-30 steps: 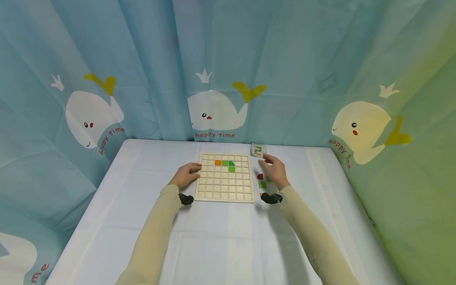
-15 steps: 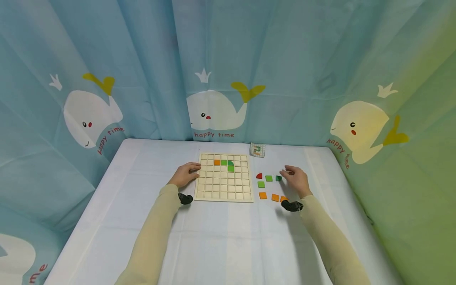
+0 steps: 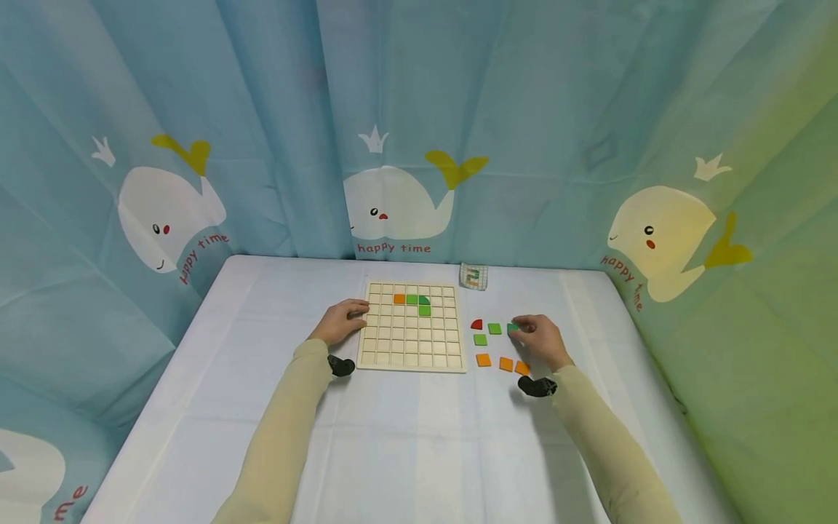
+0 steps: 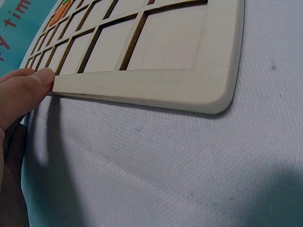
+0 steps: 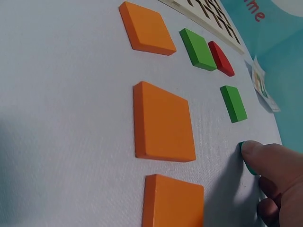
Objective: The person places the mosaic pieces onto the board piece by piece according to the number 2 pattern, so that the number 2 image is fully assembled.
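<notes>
A pale wooden grid board lies on the table with an orange square tile, two light green squares and a dark green quarter-round set in its upper cells. My left hand rests at the board's left edge, and its thumb touches the rim. Right of the board, my right hand pinches a dark green tile at the table surface; the thumb covers most of it. Near it lie a light green square, another green square and a red quarter-round.
Three orange square tiles lie nearer the person, right of the board. A small printed pattern card sits behind the board's right corner. A whale-print curtain hangs along the table's back edge.
My right hand has moved from beside the pattern card rightward and nearer the person, then come down onto the dark green tile. My left hand has stayed at the board's edge.
</notes>
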`<action>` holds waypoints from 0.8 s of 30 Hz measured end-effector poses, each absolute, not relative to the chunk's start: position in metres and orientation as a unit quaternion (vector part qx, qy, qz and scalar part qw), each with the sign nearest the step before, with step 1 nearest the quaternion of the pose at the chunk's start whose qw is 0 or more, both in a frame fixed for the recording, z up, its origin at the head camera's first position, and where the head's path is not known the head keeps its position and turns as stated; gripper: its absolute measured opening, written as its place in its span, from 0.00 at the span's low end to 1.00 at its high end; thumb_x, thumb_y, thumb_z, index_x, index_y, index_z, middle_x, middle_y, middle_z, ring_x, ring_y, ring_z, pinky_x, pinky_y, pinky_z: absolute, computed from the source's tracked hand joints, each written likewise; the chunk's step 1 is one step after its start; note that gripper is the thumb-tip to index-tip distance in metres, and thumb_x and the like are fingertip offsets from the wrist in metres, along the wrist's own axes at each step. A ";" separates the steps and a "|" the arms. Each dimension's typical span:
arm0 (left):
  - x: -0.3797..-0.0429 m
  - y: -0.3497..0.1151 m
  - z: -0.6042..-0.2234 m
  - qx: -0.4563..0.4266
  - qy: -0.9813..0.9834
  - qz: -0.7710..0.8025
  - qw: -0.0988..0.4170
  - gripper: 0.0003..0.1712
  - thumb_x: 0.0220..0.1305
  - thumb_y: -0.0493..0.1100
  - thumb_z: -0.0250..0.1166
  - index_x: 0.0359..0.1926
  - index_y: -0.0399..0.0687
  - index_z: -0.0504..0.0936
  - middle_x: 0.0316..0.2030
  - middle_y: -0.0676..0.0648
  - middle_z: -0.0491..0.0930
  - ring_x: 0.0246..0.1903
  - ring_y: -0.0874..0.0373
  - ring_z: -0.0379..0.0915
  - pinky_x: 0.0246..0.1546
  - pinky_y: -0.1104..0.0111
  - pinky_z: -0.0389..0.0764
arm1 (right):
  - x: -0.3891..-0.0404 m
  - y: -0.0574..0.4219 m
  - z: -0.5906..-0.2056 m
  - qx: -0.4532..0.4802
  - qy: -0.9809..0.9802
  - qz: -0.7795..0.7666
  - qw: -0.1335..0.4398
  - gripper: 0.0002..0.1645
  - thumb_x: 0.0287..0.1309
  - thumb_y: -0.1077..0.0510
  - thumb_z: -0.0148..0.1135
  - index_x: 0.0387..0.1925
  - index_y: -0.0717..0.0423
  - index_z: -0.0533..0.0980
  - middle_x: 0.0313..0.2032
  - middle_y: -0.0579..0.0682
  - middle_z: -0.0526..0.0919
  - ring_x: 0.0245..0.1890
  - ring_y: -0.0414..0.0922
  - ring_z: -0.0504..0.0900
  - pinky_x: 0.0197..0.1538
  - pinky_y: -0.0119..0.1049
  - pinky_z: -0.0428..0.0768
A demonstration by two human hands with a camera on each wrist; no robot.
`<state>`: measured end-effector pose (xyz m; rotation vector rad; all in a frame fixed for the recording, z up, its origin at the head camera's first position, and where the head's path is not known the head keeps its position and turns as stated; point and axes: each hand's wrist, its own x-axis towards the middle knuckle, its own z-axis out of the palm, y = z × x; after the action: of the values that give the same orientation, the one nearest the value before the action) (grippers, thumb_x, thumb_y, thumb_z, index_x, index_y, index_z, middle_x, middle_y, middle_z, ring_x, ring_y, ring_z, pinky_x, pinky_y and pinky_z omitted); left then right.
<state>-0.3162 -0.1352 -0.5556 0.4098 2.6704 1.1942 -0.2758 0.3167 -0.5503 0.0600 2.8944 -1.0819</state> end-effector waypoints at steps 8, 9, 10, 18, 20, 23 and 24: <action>-0.315 -0.135 -0.555 0.135 0.899 0.406 0.095 0.25 0.68 0.42 0.64 0.63 0.39 0.76 0.68 0.46 0.68 0.71 0.47 0.54 0.74 0.56 0.56 | -0.277 0.313 -0.554 0.019 0.940 -0.340 0.018 0.22 0.60 0.57 0.67 0.54 0.64 0.79 0.53 0.63 0.74 0.50 0.57 0.73 0.57 0.55 0.76; -0.315 -0.135 -0.555 0.135 0.899 0.406 0.095 0.25 0.68 0.42 0.64 0.63 0.40 0.76 0.68 0.46 0.68 0.71 0.47 0.54 0.74 0.56 0.56 | -0.277 0.313 -0.555 0.016 0.941 -0.338 0.016 0.22 0.60 0.57 0.67 0.54 0.64 0.79 0.53 0.63 0.74 0.51 0.57 0.72 0.57 0.55 0.76; -0.315 -0.135 -0.555 0.136 0.899 0.405 0.094 0.25 0.68 0.42 0.64 0.63 0.40 0.76 0.68 0.46 0.68 0.71 0.47 0.54 0.74 0.56 0.56 | -0.277 0.313 -0.556 0.013 0.942 -0.335 0.014 0.22 0.60 0.57 0.67 0.53 0.64 0.79 0.53 0.63 0.74 0.50 0.57 0.72 0.57 0.55 0.76; -0.317 -0.135 -0.557 0.137 0.900 0.403 0.092 0.25 0.67 0.42 0.64 0.63 0.40 0.76 0.67 0.46 0.69 0.71 0.47 0.55 0.74 0.55 0.56 | -0.277 0.314 -0.558 -0.001 0.948 -0.319 0.000 0.21 0.60 0.57 0.66 0.52 0.66 0.79 0.52 0.64 0.74 0.49 0.58 0.73 0.55 0.56 0.76; -0.317 -0.135 -0.557 0.136 0.899 0.406 0.093 0.25 0.67 0.42 0.64 0.63 0.40 0.76 0.67 0.45 0.69 0.71 0.47 0.55 0.74 0.55 0.56 | -0.277 0.314 -0.558 -0.001 0.948 -0.319 -0.002 0.21 0.60 0.57 0.66 0.52 0.66 0.79 0.52 0.64 0.74 0.50 0.58 0.73 0.56 0.56 0.76; -0.318 -0.136 -0.558 0.135 0.899 0.406 0.095 0.25 0.67 0.42 0.64 0.63 0.40 0.76 0.67 0.45 0.69 0.71 0.47 0.55 0.74 0.54 0.56 | -0.277 0.313 -0.558 -0.003 0.948 -0.318 -0.004 0.22 0.60 0.57 0.66 0.53 0.66 0.79 0.52 0.65 0.74 0.50 0.59 0.73 0.56 0.56 0.77; -0.318 -0.136 -0.559 0.135 0.899 0.405 0.095 0.25 0.67 0.42 0.64 0.63 0.41 0.76 0.67 0.46 0.69 0.71 0.47 0.55 0.74 0.55 0.56 | -0.278 0.313 -0.558 -0.005 0.948 -0.318 -0.006 0.22 0.60 0.57 0.66 0.52 0.66 0.79 0.51 0.65 0.75 0.50 0.59 0.73 0.56 0.55 0.77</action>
<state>-0.3185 -0.1358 -0.5590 0.3995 2.6658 1.2006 -0.2776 0.3130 -0.5577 -0.0162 2.9903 -1.0034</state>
